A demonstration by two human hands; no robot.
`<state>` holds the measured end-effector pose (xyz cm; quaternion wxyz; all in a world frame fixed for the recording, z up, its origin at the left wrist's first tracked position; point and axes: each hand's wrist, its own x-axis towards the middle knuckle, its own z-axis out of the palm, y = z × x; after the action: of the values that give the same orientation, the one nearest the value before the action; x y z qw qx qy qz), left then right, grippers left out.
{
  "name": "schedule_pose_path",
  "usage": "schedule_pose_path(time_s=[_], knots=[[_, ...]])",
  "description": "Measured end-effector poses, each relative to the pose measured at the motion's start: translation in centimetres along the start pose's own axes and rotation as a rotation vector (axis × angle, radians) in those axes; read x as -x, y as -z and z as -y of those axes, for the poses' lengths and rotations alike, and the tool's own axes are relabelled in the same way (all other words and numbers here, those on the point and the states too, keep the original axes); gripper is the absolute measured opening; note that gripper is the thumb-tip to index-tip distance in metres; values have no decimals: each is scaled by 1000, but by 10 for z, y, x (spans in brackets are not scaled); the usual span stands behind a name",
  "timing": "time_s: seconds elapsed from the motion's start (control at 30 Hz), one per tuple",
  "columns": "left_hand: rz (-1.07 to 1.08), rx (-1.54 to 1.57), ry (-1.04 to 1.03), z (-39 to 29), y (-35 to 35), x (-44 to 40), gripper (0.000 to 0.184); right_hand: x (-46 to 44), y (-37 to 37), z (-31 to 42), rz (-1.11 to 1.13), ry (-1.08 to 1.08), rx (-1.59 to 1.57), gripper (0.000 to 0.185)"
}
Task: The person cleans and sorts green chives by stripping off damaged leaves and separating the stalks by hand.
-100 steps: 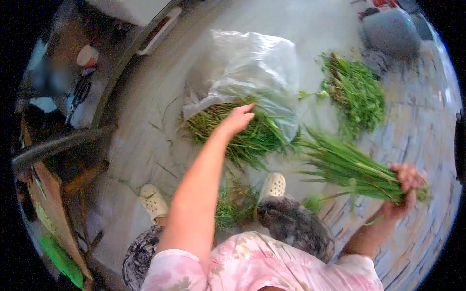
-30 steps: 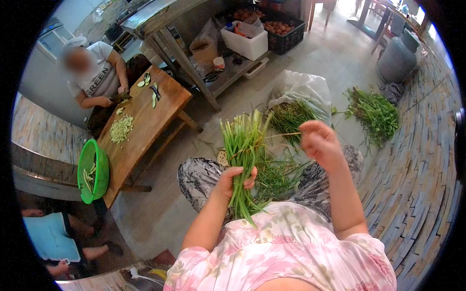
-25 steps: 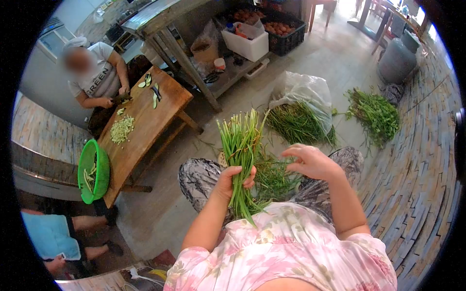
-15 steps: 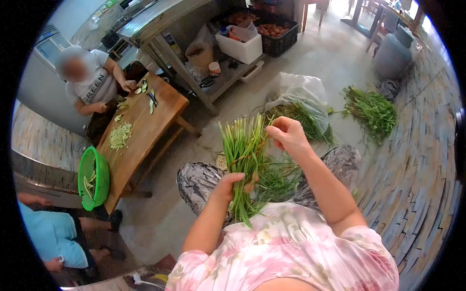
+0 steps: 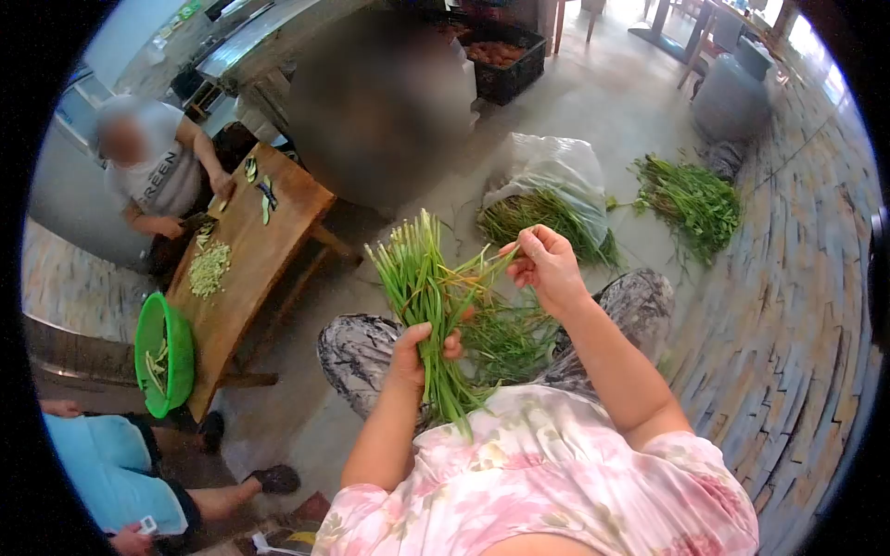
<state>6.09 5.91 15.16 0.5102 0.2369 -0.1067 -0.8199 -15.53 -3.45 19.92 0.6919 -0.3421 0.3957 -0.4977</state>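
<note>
My left hand (image 5: 413,357) is wrapped round the lower part of a thick bunch of garlic chives (image 5: 414,269), with the pale cut ends pointing up and away from me. To the right of the bunch, my right hand (image 5: 549,269) pinches the end of a few thin, yellowish-green strands that still reach back into the bunch. Below, a loose pile of green trimmings (image 5: 505,343) lies on the floor between my knees, partly hidden by the bunch and my left hand.
Ahead lie a plastic bag (image 5: 561,167) of greens and a leafy green heap (image 5: 691,208). On the left, a person (image 5: 162,157) works at a wooden table (image 5: 269,250) with chopped vegetables and a green basin (image 5: 165,357). Another person's legs (image 5: 218,496) are lower left. A gas cylinder (image 5: 732,97) stands right.
The bunch now leans left, and strands stretch out from it to my right hand. The person at lower left has put a foot forward. A blurred patch now covers the shelf area.
</note>
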Motion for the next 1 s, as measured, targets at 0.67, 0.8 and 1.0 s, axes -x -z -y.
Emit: schedule_pose_path(time_s=[0.67, 0.8, 1.0], knots=[[99, -85, -369, -47, 21, 29, 42, 2, 75, 53, -354, 461, -200, 22], [41, -268, -335, -30, -12, 11, 42, 0, 55, 35, -189, 402, -127, 21], [-82, -404, -165, 1, -76, -31, 34, 9, 6, 21, -29, 254, -40, 18]])
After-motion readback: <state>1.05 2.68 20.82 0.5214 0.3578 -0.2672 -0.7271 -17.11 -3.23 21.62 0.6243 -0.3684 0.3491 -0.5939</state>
